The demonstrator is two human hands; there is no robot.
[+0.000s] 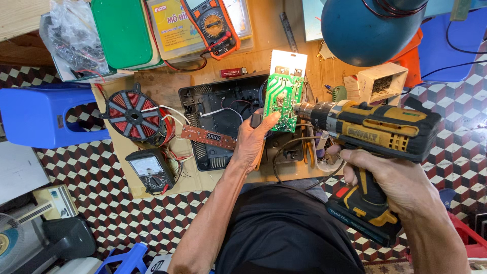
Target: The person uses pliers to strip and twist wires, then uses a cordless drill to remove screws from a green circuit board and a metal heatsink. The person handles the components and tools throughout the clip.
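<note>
Floor: tiled in a cube pattern of red, white and dark tiles, visible at 8 o'clock and at 3 o'clock. Low wooden tabletop spans the centre toward 12 o'clock. Blue plastic stool at 9 o'clock, just beside the tabletop edge. Blue lamp shade at 1 o'clock, overhanging the tabletop. Second blue stool at 7 o'clock. Light even, no hard shadows.

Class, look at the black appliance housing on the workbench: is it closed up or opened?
Opened: the black housing shows bare ribs and loose wires, and the coil lies out beside it.
</note>
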